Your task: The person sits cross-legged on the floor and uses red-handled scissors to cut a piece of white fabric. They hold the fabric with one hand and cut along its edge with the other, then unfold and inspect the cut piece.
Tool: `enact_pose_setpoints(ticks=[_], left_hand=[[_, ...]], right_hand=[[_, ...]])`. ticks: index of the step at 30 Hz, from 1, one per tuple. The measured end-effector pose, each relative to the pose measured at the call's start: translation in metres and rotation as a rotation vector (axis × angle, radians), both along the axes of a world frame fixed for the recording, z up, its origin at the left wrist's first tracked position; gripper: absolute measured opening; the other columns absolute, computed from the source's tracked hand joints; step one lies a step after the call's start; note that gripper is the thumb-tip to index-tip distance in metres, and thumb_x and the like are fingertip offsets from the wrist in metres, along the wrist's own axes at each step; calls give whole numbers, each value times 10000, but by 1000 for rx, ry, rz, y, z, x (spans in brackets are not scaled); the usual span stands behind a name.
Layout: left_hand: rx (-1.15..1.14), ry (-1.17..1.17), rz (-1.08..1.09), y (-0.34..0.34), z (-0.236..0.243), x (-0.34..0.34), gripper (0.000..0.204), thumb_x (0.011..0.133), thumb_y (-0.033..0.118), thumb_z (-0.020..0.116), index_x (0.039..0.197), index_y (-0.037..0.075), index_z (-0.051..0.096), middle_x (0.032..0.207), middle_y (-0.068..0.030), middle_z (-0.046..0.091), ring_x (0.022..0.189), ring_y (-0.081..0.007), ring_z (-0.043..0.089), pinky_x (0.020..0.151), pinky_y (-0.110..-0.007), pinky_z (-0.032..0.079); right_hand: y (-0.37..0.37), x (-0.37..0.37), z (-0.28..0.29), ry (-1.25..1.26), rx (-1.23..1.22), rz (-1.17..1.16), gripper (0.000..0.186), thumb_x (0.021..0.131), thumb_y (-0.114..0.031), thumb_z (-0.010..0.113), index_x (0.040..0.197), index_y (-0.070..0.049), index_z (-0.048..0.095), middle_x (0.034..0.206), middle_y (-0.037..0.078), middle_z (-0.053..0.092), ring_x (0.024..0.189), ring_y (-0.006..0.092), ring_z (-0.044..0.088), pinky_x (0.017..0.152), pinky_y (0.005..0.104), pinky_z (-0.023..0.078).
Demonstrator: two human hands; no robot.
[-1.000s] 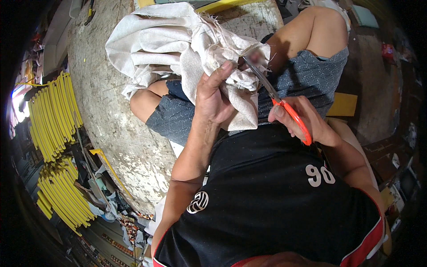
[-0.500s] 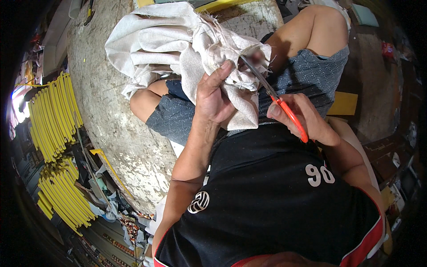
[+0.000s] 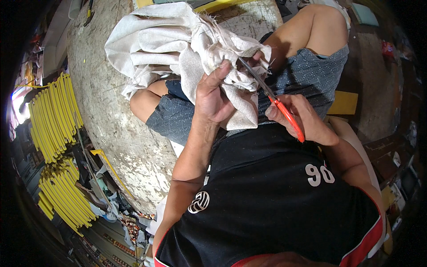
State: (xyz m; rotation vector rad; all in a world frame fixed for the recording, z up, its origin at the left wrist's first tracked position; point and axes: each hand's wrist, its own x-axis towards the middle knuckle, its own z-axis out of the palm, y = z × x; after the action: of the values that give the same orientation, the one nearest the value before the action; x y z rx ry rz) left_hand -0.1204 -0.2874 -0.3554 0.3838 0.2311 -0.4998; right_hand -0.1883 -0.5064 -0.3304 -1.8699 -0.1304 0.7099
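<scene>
A bunched off-white cloth (image 3: 147,44) with frayed edges and loose threads lies over my lap and onto the worn board. My left hand (image 3: 213,99) is closed on its gathered part, thumb on top; some fingers are hidden behind the folds. In my right hand (image 3: 302,113) I grip scissors (image 3: 284,112) with orange-red handles. Their dark blades point up and left, the tips against the frayed edge beside my left thumb. The blades look nearly together; whether threads lie between them I cannot make out.
Under the cloth spreads a worn wooden surface (image 3: 111,120) with flaking paint. Stacks of curved yellow strips (image 3: 53,120) stand at the left. A yellow angled piece (image 3: 113,169) lies along the board's edge. My bent knees, in grey patterned shorts (image 3: 307,80), flank the cloth.
The scissors and my right hand have shifted slightly up and left. Fingertips behind the frayed edge have moved a little. My left hand keeps its hold on the cloth.
</scene>
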Motion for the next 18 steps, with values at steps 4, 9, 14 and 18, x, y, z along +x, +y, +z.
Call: enact_pose_setpoints(ticks=[4, 9, 14, 18], left_hand=[[-20, 16, -20, 0, 3, -2, 561, 950, 193, 605, 1398, -68, 392, 1324, -290, 556, 1263, -378, 551, 1067, -516, 452], [-91, -4, -34, 7, 2, 1, 573, 960, 229, 600, 1401, -65, 381, 1379, -312, 494, 1340, -429, 456, 1075, -571, 427], [55, -35, -102, 7, 5, 1, 498, 965, 197, 599, 1360, -52, 428, 1277, -277, 571, 1239, -454, 546, 1000, -565, 502], [159, 0, -24, 6, 5, -6, 444, 959, 145, 606, 1320, -64, 455, 1144, -243, 638, 1079, -366, 657, 887, -514, 577]], right_hand=[[-3, 11, 9, -17, -55, 40, 248, 908, -122, 732, 1050, 32, 600, 824, 74, 658, 753, 94, 627, 660, 253, 519], [-7, 22, 24, -173, -56, -186, 211, 882, -99, 736, 1029, 27, 653, 794, 67, 657, 688, 94, 580, 653, 273, 500], [7, 61, 12, -807, -157, -344, 477, 778, -168, 839, 1182, -1, 648, 933, 92, 630, 853, 198, 604, 783, 312, 500], [15, 80, 4, -726, -191, -210, 303, 831, -166, 771, 1052, -4, 642, 1057, 181, 643, 934, 325, 647, 782, 403, 526]])
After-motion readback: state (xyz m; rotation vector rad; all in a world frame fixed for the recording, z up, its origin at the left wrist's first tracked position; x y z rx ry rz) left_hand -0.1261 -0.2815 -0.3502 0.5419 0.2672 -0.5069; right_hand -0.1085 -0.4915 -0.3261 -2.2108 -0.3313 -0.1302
